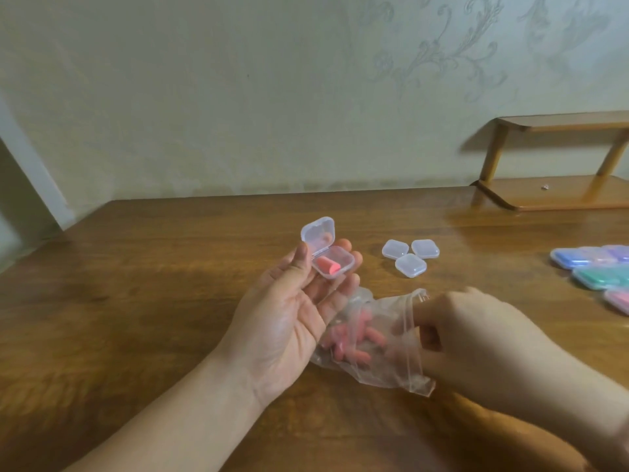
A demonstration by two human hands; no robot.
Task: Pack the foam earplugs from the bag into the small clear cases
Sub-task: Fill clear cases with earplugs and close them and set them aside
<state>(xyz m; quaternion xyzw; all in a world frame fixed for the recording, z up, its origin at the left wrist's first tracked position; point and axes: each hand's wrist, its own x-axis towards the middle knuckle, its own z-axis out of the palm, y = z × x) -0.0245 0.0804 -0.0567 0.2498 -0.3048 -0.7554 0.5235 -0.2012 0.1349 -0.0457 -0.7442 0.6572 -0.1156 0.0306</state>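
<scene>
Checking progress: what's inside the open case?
The open case, held by the left hand, shows one pink earplug. A second beneath it can't be ruled out.

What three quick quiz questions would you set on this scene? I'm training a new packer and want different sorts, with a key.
1. True or false: the open case in the left hand already holds a pink earplug.
2. How many shut clear cases lie together on the table?
3. Where are the right hand's fingers? A) inside the bag B) on the shelf C) flat on the table

Key: 1 true; 2 three; 3 A
</scene>
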